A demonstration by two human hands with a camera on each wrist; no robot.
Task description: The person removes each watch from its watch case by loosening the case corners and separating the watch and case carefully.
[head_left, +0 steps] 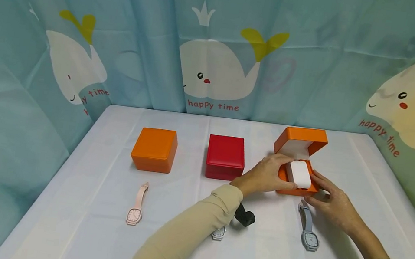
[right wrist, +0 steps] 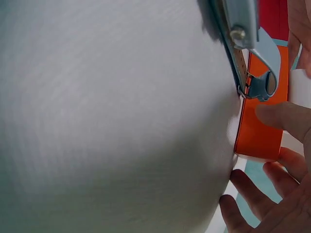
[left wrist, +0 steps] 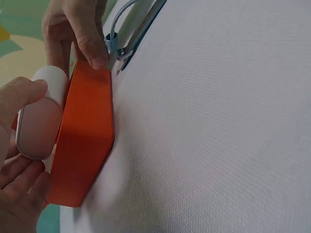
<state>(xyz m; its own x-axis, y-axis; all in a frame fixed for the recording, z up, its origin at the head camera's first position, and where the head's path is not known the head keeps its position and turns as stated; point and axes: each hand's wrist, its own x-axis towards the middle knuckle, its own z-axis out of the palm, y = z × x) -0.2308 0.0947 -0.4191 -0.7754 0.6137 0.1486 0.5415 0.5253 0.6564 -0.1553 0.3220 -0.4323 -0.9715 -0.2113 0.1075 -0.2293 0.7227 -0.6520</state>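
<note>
An orange watch box [head_left: 301, 134] stands with its lid raised at the right of the table. My left hand [head_left: 266, 174] pinches the white watch cushion [head_left: 301, 174], which sits tilted in the box; in the left wrist view its thumb and fingers are on either side of the cushion [left wrist: 41, 127]. My right hand [head_left: 339, 208] grips the box's base, thumb at the front wall and fingers at the right side, as the right wrist view shows. Just in front of the box lies a blue-grey watch [head_left: 310, 240].
Farther left stand a closed red box [head_left: 226, 158] and a closed orange box [head_left: 153, 149]. A pink watch [head_left: 134, 215] lies before the orange box. Another watch [head_left: 218, 233] is partly hidden by my left sleeve [head_left: 186, 231]. A patterned curtain [head_left: 140, 42] hangs behind the table.
</note>
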